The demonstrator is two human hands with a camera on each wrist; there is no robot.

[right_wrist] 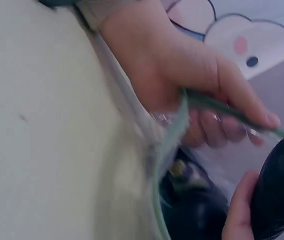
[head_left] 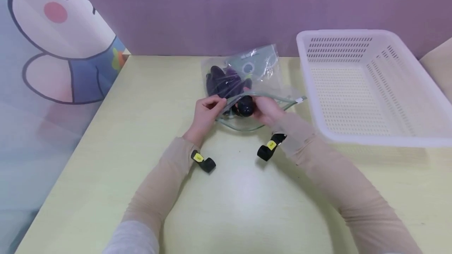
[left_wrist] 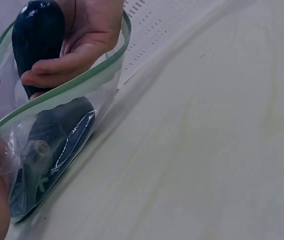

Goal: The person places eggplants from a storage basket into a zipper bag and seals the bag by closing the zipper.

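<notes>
A clear zip bag [head_left: 270, 75] with a green-edged mouth lies at the back of the table, its mouth spread toward me. Several dark, glossy eggplants [head_left: 222, 83] sit inside it. With thumb and fingers, my left hand [head_left: 205, 113] pinches the bag's rim on the left side. My right hand [head_left: 267, 110] reaches in at the mouth and grips one eggplant [head_left: 246, 106] [left_wrist: 38, 45], its rounded end toward me. In the left wrist view, another eggplant [left_wrist: 64, 125] shows through the plastic below the green rim.
A white perforated plastic basket [head_left: 356, 101] stands to the right, close to the bag's slider end. Behind the table rises a purple panel [head_left: 212, 11]. A cartoon-printed cloth [head_left: 53, 69] hangs at the left. Black straps [head_left: 270, 148] dangle from both wrists.
</notes>
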